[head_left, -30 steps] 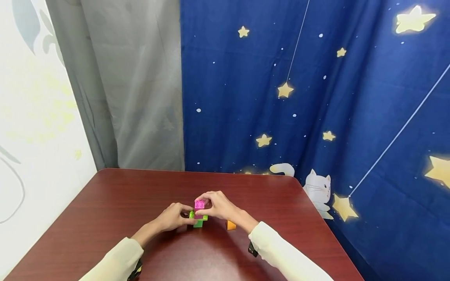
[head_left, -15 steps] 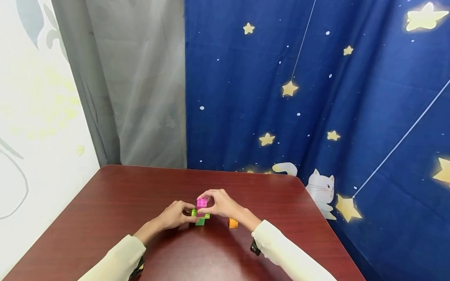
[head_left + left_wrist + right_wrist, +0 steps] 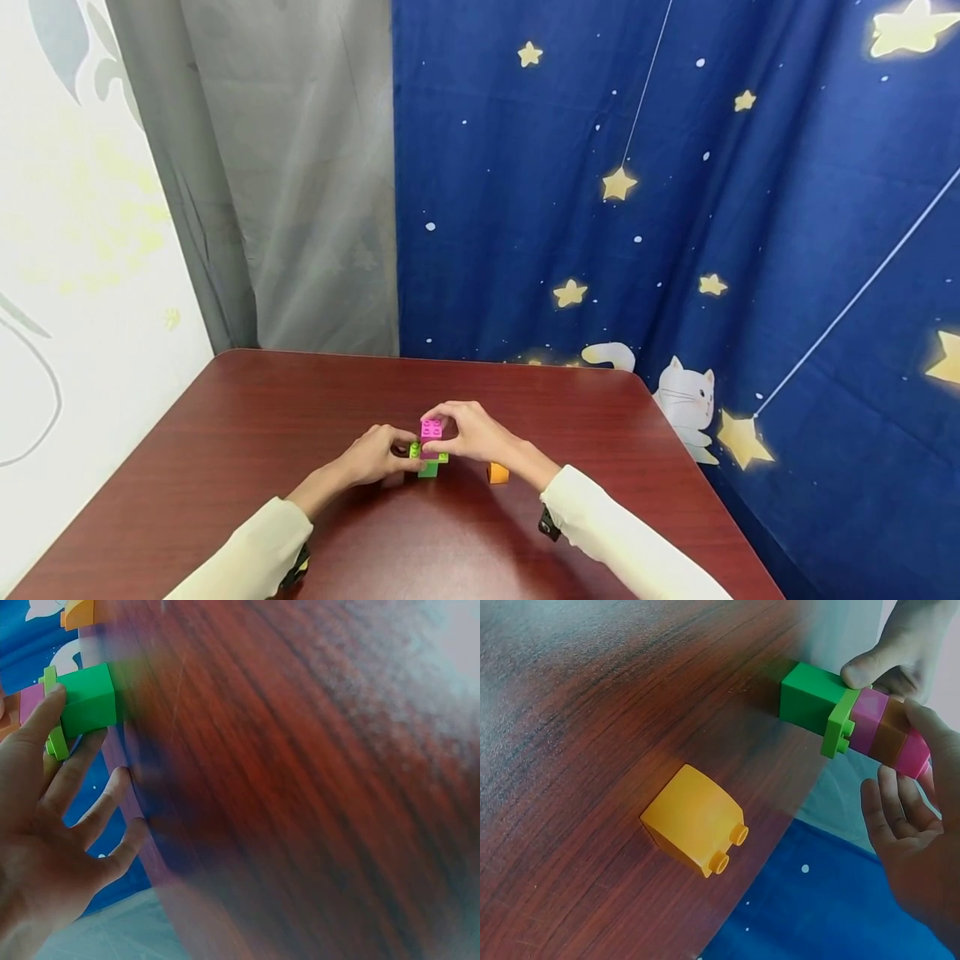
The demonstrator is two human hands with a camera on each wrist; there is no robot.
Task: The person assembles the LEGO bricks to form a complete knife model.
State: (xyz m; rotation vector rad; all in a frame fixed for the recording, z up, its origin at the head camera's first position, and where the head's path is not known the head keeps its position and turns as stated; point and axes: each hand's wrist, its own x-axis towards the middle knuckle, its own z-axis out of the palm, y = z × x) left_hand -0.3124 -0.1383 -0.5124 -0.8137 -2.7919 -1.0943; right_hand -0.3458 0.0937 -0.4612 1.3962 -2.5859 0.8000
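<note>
A stack of toy building bricks stands on the table between both hands. At its base is a green brick, under a thin lime-green plate brick. Above that come a pink brick, a brown brick and a bright pink top brick. My left hand steadies the stack low down, pinching around the lime-green plate with thumb and fingers. From the right, my right hand pinches the bright pink top brick; its fingers partly cover it in the right wrist view.
A yellow-orange curved brick with two studs showing lies on the reddish-brown table, right of the stack and below the right forearm. Behind the table's far edge hang a grey curtain and a blue star-patterned curtain.
The head view has shifted slightly. Both hands keep their grips on the stack, and the bricks show no clear movement relative to each other.
</note>
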